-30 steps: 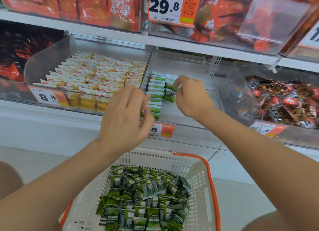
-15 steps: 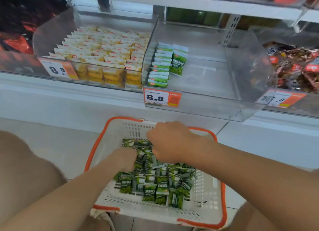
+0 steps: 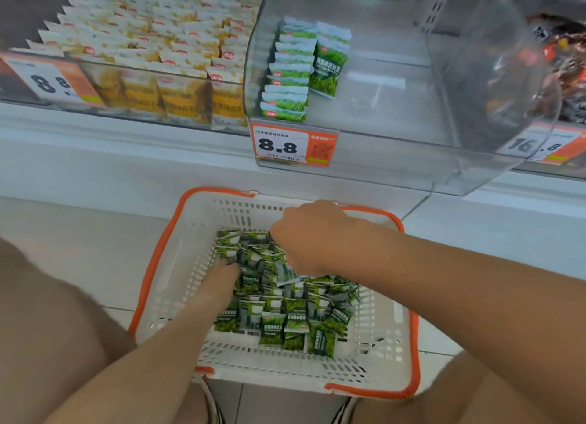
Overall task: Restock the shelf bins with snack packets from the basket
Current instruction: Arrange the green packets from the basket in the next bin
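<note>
Fingers first: the right hand's (image 3: 309, 236) fingers are curled down into the heap, knuckles up, and it looks like they're bunching a few packets under the palm, though the tips are hidden. The left hand (image 3: 222, 279) has its fingers shoved in under the heap, so I can't tell if they're spread or pinching anything.

Both hands are down in the green snack packets (image 3: 285, 316), which sit loose in the white basket (image 3: 177, 281) on the floor right below the shelf. There's still a big pile in there.

Up top, the clear bin (image 3: 396, 106) with the 8.8 price tag (image 3: 293, 144) has one tidy row of green packets (image 3: 288, 71) standing along its left wall. A second row (image 3: 329, 62) is barely started just beside it. The rest of the bin floor is bare.

So I'd call this early days: roughly one column in, most of the bin left to fill. The yellow packet bin (image 3: 152, 43) next door on the left looks full.
</note>
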{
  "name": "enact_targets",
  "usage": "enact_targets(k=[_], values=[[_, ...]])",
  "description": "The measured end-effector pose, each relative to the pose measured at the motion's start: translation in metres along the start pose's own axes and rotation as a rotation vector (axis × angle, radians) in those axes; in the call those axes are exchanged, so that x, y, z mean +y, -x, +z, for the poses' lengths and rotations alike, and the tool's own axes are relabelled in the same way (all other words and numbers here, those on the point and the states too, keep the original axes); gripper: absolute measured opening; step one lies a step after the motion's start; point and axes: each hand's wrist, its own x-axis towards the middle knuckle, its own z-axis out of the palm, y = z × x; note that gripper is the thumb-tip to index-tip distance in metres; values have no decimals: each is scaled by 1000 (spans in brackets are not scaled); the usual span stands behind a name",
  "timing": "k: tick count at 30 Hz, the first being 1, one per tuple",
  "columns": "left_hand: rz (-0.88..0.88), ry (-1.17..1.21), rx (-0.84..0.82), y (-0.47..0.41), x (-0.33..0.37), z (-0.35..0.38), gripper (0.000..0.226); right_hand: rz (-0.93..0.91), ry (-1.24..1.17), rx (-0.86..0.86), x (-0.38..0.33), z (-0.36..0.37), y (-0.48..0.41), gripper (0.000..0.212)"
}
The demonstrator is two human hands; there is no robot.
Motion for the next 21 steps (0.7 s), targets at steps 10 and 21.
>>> enact_targets(k=[10, 21], values=[[102, 106, 8, 39, 26, -51, 9, -6, -74, -99, 3, -17, 19, 8], [269, 504, -145, 121, 110, -190, 23, -14, -366, 193, 29, -42, 37, 51]])
